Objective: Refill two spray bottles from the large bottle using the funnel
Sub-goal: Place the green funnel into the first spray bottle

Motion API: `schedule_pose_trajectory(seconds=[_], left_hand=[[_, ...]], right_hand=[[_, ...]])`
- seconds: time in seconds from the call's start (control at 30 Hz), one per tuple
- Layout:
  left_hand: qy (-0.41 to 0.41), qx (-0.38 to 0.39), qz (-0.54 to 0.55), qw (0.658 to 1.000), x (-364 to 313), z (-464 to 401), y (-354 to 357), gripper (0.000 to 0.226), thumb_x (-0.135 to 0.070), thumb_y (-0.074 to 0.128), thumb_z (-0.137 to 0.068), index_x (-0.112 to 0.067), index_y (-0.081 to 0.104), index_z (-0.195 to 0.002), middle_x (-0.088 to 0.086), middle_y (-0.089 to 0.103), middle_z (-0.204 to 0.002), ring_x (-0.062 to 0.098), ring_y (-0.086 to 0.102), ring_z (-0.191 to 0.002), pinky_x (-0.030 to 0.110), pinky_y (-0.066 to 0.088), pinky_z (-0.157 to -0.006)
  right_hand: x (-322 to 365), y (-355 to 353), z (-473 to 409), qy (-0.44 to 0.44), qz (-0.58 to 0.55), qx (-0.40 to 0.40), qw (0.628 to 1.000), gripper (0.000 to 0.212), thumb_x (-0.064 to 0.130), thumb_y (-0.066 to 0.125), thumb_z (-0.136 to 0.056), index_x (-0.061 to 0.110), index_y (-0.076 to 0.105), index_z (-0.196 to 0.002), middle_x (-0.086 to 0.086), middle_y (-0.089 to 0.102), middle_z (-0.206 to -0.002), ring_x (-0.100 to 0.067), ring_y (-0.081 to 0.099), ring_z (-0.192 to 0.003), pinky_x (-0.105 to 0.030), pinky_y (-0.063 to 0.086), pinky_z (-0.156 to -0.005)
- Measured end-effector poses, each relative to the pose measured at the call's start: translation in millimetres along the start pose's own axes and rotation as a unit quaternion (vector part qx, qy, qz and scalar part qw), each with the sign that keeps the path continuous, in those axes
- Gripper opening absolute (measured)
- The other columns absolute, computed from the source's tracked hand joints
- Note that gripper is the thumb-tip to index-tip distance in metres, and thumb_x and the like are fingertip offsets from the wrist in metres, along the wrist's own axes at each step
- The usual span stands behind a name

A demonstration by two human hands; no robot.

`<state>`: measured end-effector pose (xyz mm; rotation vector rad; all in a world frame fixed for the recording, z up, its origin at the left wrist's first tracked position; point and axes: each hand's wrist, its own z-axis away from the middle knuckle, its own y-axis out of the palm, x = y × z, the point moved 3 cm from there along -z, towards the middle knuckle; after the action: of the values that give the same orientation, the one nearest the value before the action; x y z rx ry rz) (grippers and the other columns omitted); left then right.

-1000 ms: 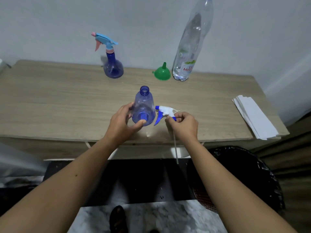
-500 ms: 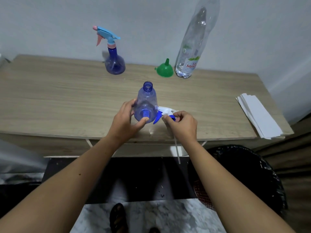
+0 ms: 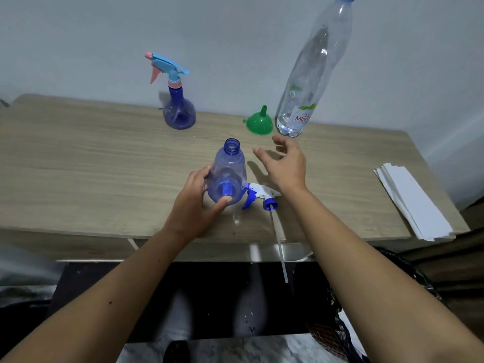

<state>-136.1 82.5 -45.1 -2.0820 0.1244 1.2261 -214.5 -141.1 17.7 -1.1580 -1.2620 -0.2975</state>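
Note:
My left hand [image 3: 195, 203] grips an uncapped blue spray bottle [image 3: 227, 174] standing near the table's front edge. Its white and blue trigger head [image 3: 258, 196] lies on the table just right of the bottle, the dip tube hanging over the edge. My right hand [image 3: 284, 165] hovers empty above the table with fingers spread, a little short of the green funnel [image 3: 259, 123]. The funnel sits upside down beside the tall clear large bottle [image 3: 311, 74] at the back. A second spray bottle [image 3: 178, 111] with a light blue and pink head stands at the back left.
The wooden table [image 3: 91, 166] stands against a pale wall. A stack of white paper [image 3: 411, 200] lies at the table's right edge. A black bin [image 3: 392, 310] sits on the floor at the lower right.
My right hand let go of the trigger head, left it lying on the table, and moved up and away toward the funnel. My left hand kept holding the bottle.

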Motion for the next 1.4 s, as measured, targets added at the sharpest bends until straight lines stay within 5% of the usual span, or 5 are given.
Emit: schedule_pose_trajectory(seconds=[0.2, 0.43, 0.67, 1.27, 1.4], left_hand=[[0.013, 0.005, 0.023, 1.0, 6.6, 0.5, 2.6, 0.081, -0.052, 0.075, -0.087, -0.004, 0.051, -0.148, -0.001, 0.055, -0.135, 0.001, 0.053, -0.117, 0.003, 0.037, -0.098], [0.014, 0.007, 0.059, 0.998, 13.3, 2.4, 5.4, 0.079, -0.05, 0.077, -0.088, -0.018, 0.046, -0.152, -0.01, 0.053, -0.14, 0.016, 0.064, -0.127, 0.041, 0.056, -0.105], [0.008, 0.02, 0.07, 0.997, 15.8, 1.8, 7.3, 0.08, -0.05, 0.077, -0.09, -0.019, 0.043, -0.155, -0.008, 0.052, -0.141, 0.019, 0.064, -0.129, 0.048, 0.056, -0.108], [0.017, 0.012, 0.049, 0.999, 15.2, 2.9, 7.0, 0.081, -0.048, 0.077, -0.089, -0.015, 0.044, -0.155, -0.008, 0.051, -0.143, 0.017, 0.063, -0.13, 0.046, 0.056, -0.108], [0.027, 0.004, 0.026, 0.999, 14.0, 2.0, 5.4, 0.08, -0.048, 0.077, -0.089, -0.013, 0.045, -0.154, -0.011, 0.051, -0.142, 0.01, 0.061, -0.127, 0.03, 0.054, -0.106]], right_hand=[[-5.4, 26.1, -53.6, -0.021, 0.016, -0.002, 1.0, 0.08, 0.04, 0.088, -0.083, 0.012, 0.052, -0.148, -0.005, 0.057, -0.148, -0.005, 0.053, -0.124, -0.016, 0.038, -0.1], [-23.3, 59.8, -96.1, -0.019, 0.037, -0.005, 0.999, 0.091, 0.04, 0.087, -0.078, 0.01, 0.047, -0.153, -0.009, 0.055, -0.152, -0.027, 0.053, -0.139, -0.042, 0.044, -0.117], [-30.8, 73.1, -114.4, -0.045, 0.098, -0.014, 0.994, 0.085, 0.038, 0.088, -0.079, 0.006, 0.052, -0.15, -0.012, 0.056, -0.143, -0.029, 0.056, -0.132, -0.043, 0.045, -0.114], [-17.4, 51.5, -93.6, -0.088, 0.011, -0.015, 0.996, 0.062, 0.042, 0.088, -0.07, 0.018, 0.061, -0.121, 0.001, 0.061, -0.122, -0.014, 0.061, -0.11, -0.034, 0.054, -0.097], [-2.6, 26.6, -78.6, -0.124, -0.018, -0.012, 0.992, 0.06, 0.041, 0.086, -0.071, 0.019, 0.062, -0.121, 0.001, 0.057, -0.121, -0.015, 0.06, -0.111, -0.037, 0.054, -0.099]])
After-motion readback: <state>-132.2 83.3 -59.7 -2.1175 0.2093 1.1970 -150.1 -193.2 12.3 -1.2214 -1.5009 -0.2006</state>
